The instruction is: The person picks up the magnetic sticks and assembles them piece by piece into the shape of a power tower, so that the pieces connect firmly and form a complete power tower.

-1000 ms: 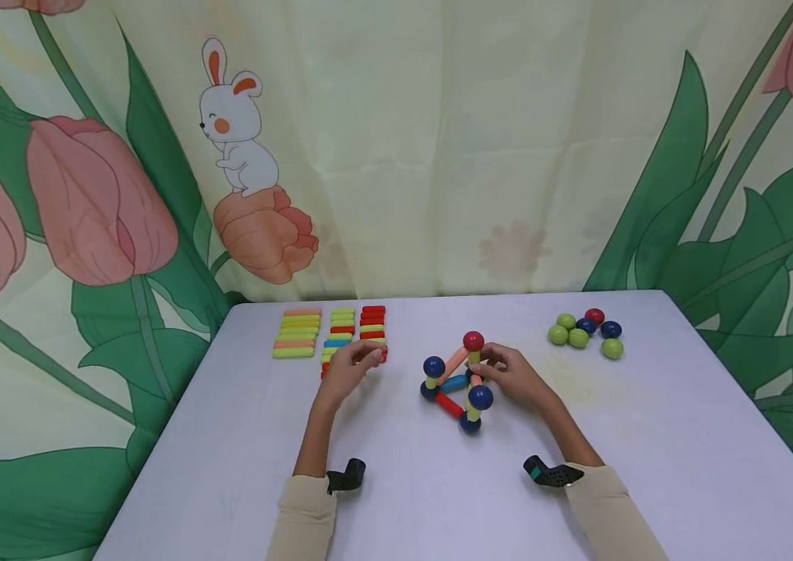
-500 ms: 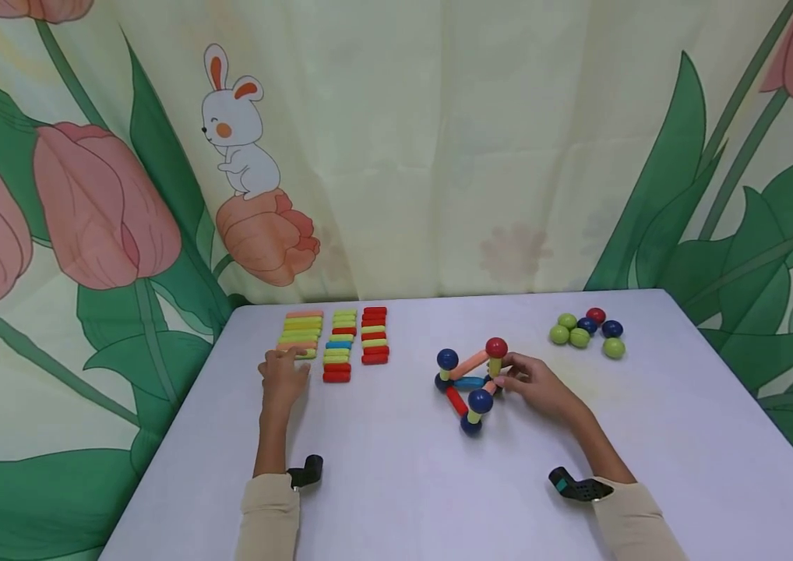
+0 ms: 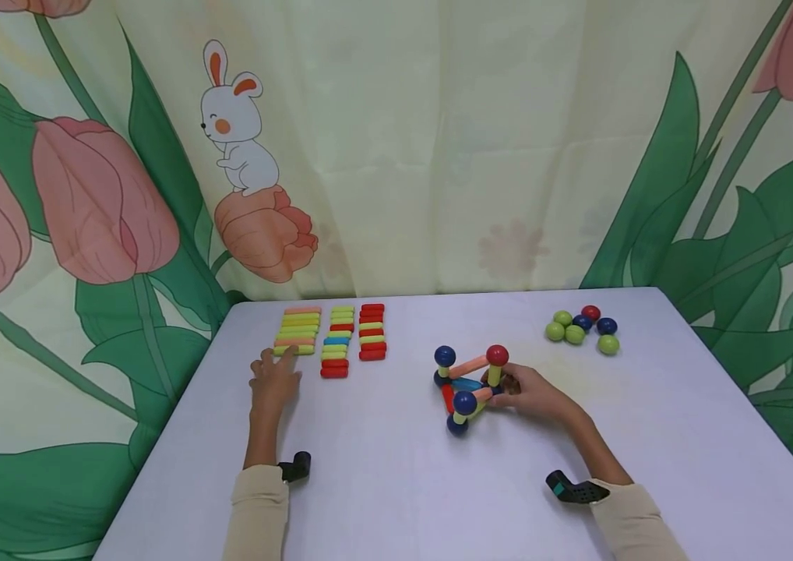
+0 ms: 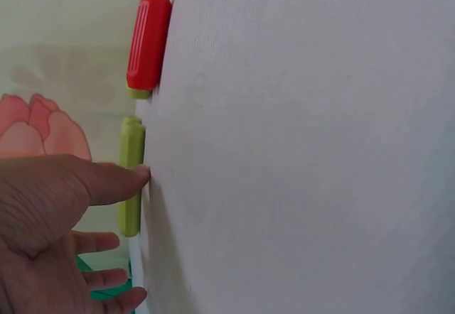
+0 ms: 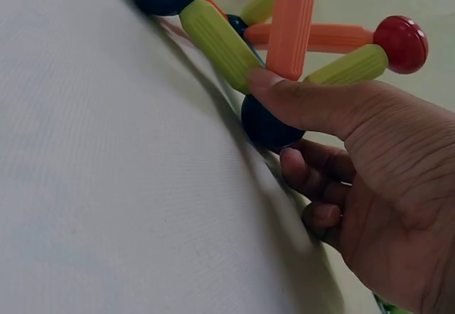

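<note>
My left hand (image 3: pixel 276 382) is at the near end of the left column of sticks, fingers spread. Its fingertips are right at the nearest lime stick (image 3: pixel 294 351); in the left wrist view the thumb (image 4: pixel 117 182) overlaps that lime stick (image 4: pixel 130 218). With my right hand (image 3: pixel 533 393) I pinch one corner of a magnetic ball-and-stick frame (image 3: pixel 466 384). The right wrist view has the thumb (image 5: pixel 306 104) against a dark blue ball (image 5: pixel 266 123), where lime and orange sticks meet. Short lime posts on the frame carry a red ball (image 3: pixel 498 355) and two blue balls.
Beside the left column lie a middle column of lime, red and blue sticks (image 3: pixel 336 340) and a column of mostly red sticks (image 3: pixel 371 354). Loose green, blue and red balls (image 3: pixel 575 334) sit at the back right. A printed curtain (image 3: pixel 396 156) hangs behind the table.
My left hand has moved left from the middle columns to the left column's near end. The frame has shifted right and turned, with my right hand still at its corner.
</note>
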A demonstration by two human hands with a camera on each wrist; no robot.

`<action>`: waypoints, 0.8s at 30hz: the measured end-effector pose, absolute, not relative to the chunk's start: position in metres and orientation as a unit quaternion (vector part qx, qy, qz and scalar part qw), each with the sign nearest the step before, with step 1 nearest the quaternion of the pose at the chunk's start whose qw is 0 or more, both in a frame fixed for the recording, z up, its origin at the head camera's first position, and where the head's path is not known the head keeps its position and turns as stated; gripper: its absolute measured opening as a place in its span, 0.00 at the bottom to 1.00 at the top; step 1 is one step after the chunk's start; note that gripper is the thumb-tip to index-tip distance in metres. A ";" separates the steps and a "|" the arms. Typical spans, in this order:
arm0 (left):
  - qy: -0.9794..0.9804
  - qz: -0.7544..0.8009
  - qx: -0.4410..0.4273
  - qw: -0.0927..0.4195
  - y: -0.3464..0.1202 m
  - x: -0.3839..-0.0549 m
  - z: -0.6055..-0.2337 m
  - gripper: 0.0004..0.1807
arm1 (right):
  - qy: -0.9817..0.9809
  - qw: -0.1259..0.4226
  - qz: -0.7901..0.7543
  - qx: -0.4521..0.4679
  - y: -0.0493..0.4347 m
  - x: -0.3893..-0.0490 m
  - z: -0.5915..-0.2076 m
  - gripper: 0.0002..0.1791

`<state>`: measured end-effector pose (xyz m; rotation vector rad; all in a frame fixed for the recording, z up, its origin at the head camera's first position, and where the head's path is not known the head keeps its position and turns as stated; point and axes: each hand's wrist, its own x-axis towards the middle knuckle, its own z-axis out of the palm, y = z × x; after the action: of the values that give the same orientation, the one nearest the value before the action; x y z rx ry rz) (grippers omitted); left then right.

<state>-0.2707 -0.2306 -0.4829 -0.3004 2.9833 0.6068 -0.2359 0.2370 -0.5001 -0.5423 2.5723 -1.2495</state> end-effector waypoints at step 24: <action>0.977 0.181 -0.112 0.028 -0.241 -0.257 -0.474 0.14 | 0.901 0.078 -0.390 -0.171 0.223 -0.231 -0.501 0.22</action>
<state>-0.2572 -0.2414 -0.4738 -0.3458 3.0145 0.5591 -0.2307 0.2231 -0.5012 -0.5133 2.6982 -1.1679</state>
